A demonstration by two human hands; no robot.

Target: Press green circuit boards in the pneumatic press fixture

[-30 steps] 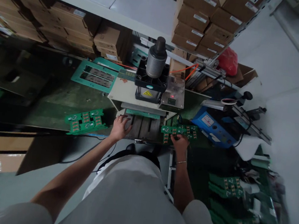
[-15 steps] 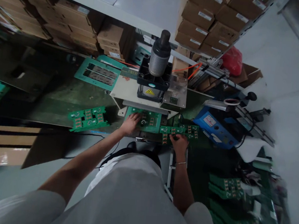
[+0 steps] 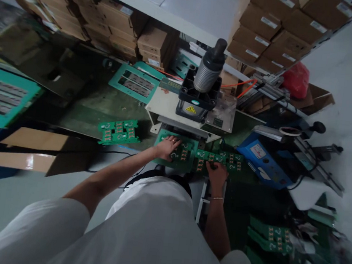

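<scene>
My left hand [image 3: 167, 148] lies with fingers spread on a green fixture plate [image 3: 178, 165], which sticks out toward me from the front of a bench press [image 3: 195, 104]. Copper-coloured pads of a circuit board [image 3: 185, 154] show in the plate beside my fingers. My right hand [image 3: 218, 173] is closed, thumb and fingers at the near edge of a green circuit board panel [image 3: 203, 155] just right of the plate. Whether more than one panel lies there I cannot tell. Left of the press rests a pile of similar green panels [image 3: 118, 132].
A blue machine [image 3: 263, 161] stands to the right on the bench. Further stacks of green panels [image 3: 273, 238] lie at the lower right. Behind the press are teal plates [image 3: 133, 82] and cardboard boxes [image 3: 156, 40]. An open carton [image 3: 29, 138] sits at the left.
The fixture plate has slid out from the press toward me under my left hand. My right hand stays at the panel. The whole view has turned and shifted.
</scene>
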